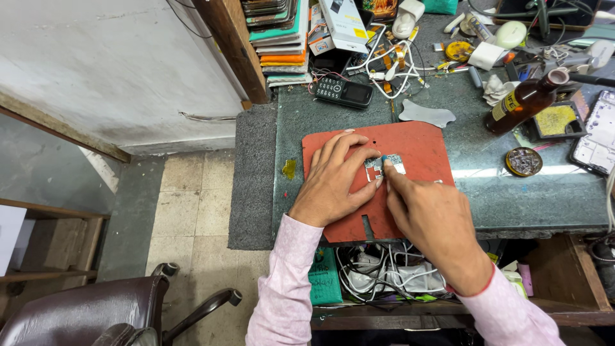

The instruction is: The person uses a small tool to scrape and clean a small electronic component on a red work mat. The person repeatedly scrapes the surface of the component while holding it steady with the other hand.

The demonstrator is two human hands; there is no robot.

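A small blue-grey circuit board (383, 166) lies on a red work mat (416, 144) on the dark bench. My left hand (333, 179) rests flat on the mat, its fingertips pressing the board's left edge. My right hand (432, 218) comes in from the lower right with its fingers pinched, the tips touching the board from below. Whether a tool sits in the pinched fingers is hidden. Both sleeves are pale pink.
A brown glass bottle (522, 101) lies at the right, near a round tin (523, 161) and a phone (599, 134). A black keypad phone (343, 91), tangled white cables (387, 64), and stacked boxes sit at the back. Below the bench is an open drawer with cables (391, 275). A brown chair (96, 314) stands at lower left.
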